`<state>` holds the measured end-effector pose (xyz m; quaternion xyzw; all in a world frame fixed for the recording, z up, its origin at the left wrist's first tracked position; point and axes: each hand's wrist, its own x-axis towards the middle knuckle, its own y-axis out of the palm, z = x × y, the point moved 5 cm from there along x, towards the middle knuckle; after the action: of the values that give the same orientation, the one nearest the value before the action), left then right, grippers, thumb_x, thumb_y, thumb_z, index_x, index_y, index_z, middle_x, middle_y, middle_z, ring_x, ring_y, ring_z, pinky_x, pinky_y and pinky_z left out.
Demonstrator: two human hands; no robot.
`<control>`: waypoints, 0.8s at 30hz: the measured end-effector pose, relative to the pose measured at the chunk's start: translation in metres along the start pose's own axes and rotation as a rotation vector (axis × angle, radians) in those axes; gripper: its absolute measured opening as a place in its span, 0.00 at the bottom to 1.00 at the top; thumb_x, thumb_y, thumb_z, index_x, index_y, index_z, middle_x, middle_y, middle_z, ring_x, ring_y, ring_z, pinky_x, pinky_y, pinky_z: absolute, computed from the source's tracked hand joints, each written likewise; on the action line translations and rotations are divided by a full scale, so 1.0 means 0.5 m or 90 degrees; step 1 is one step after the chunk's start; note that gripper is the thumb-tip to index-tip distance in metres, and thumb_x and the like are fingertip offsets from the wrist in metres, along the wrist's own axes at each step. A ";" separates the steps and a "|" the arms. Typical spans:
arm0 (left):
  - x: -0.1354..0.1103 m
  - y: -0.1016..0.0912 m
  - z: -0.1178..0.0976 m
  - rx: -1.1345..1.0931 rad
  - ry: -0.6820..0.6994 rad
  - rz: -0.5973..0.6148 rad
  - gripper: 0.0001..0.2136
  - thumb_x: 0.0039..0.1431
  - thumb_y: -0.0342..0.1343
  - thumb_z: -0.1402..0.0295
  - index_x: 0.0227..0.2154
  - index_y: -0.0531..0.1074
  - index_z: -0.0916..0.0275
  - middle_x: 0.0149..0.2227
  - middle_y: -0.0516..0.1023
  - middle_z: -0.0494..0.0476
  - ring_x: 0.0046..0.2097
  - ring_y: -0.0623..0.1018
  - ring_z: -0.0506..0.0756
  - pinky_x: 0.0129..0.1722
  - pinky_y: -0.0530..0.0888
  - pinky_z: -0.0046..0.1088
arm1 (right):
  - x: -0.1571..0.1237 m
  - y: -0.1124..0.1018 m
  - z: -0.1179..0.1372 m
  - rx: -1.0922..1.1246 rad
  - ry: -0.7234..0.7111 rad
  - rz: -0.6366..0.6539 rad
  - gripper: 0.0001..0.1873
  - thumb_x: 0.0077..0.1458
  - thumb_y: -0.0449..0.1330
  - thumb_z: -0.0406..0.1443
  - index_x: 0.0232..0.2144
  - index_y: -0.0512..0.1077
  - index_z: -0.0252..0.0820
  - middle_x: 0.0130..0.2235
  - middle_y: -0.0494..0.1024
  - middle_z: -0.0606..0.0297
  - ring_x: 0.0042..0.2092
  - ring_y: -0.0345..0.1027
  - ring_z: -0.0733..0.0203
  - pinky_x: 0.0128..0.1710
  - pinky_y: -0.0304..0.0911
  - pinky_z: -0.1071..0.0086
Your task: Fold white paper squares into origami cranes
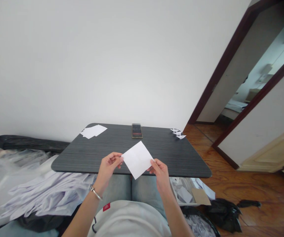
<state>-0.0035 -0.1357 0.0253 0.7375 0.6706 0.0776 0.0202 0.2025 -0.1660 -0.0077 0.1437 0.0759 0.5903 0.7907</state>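
My left hand [109, 165] and my right hand [159, 172] hold a square sheet of white paper [138, 160] between them, pinching opposite corners above the front edge of a dark grey wood-grain table [132, 154]. The sheet is turned like a diamond and shows faint crease lines. A small stack of white paper sheets [93, 131] lies at the table's far left. A smartphone [137, 130] stands near the far edge, and several small folded paper pieces [177, 133] sit at the far right corner.
A heap of white paper [49, 194] lies on plastic sheeting to my left. A cardboard box of paper [183, 194] sits at my right, beside black plastic bags [223, 214] on the wood floor. A white wall backs the table, with a doorway [243, 72] at right.
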 end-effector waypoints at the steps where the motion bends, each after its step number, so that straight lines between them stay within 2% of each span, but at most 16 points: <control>1: -0.001 -0.002 -0.002 -0.004 -0.003 -0.007 0.10 0.46 0.59 0.65 0.29 0.71 0.67 0.21 0.70 0.50 0.24 0.68 0.47 0.23 0.65 0.21 | 0.000 -0.001 0.001 0.002 -0.001 -0.001 0.15 0.41 0.62 0.44 0.17 0.70 0.37 0.17 0.71 0.66 0.20 0.62 0.67 0.16 0.54 0.77; 6: -0.007 0.002 -0.011 -0.011 -0.031 0.003 0.18 0.51 0.52 0.57 0.38 0.70 0.68 0.14 0.66 0.47 0.17 0.64 0.46 0.18 0.61 0.19 | 0.000 0.000 0.001 -0.017 -0.019 -0.005 0.16 0.42 0.62 0.45 0.18 0.70 0.37 0.17 0.70 0.66 0.20 0.63 0.66 0.17 0.55 0.76; 9: -0.010 0.014 -0.008 0.006 -0.052 0.042 0.21 0.49 0.53 0.57 0.40 0.69 0.69 0.11 0.66 0.46 0.15 0.63 0.45 0.16 0.60 0.19 | -0.002 0.003 0.004 -0.041 -0.047 -0.004 0.16 0.43 0.61 0.45 0.18 0.69 0.38 0.16 0.69 0.68 0.19 0.61 0.68 0.18 0.55 0.76; 12: -0.012 0.021 0.000 0.026 -0.068 0.070 0.19 0.46 0.57 0.60 0.39 0.69 0.69 0.10 0.67 0.46 0.13 0.63 0.45 0.16 0.60 0.18 | -0.006 0.006 0.012 -0.071 -0.089 0.002 0.15 0.45 0.60 0.44 0.17 0.68 0.38 0.12 0.61 0.73 0.16 0.52 0.71 0.16 0.49 0.76; 15: -0.013 0.023 0.007 0.018 -0.073 0.077 0.17 0.46 0.58 0.62 0.37 0.71 0.69 0.11 0.69 0.48 0.14 0.64 0.45 0.16 0.61 0.19 | -0.010 0.008 0.020 -0.094 -0.111 0.012 0.13 0.46 0.59 0.42 0.19 0.70 0.38 0.13 0.57 0.75 0.16 0.47 0.72 0.15 0.45 0.76; 19: -0.013 0.019 0.005 0.007 -0.055 0.068 0.13 0.46 0.58 0.64 0.33 0.73 0.67 0.15 0.72 0.51 0.17 0.67 0.46 0.18 0.63 0.20 | -0.013 0.008 0.025 -0.078 -0.116 0.013 0.08 0.45 0.60 0.38 0.27 0.73 0.40 0.18 0.62 0.72 0.18 0.51 0.71 0.16 0.46 0.76; 22: -0.012 0.017 -0.001 0.006 -0.023 0.060 0.08 0.44 0.59 0.66 0.28 0.75 0.65 0.21 0.75 0.53 0.22 0.70 0.48 0.21 0.65 0.20 | -0.015 0.008 0.026 -0.053 -0.121 0.006 0.06 0.43 0.60 0.37 0.27 0.73 0.40 0.22 0.67 0.69 0.20 0.56 0.69 0.16 0.49 0.76; 24: -0.011 0.016 -0.006 0.006 -0.007 0.053 0.06 0.43 0.59 0.69 0.26 0.76 0.64 0.25 0.76 0.54 0.25 0.71 0.50 0.23 0.67 0.22 | -0.015 0.006 0.024 -0.037 -0.115 -0.003 0.06 0.43 0.60 0.36 0.26 0.73 0.40 0.20 0.68 0.69 0.20 0.57 0.69 0.17 0.52 0.76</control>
<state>0.0035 -0.1424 0.0291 0.7655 0.6393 0.0713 0.0168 0.2009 -0.1740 0.0041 0.1729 -0.0124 0.5750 0.7995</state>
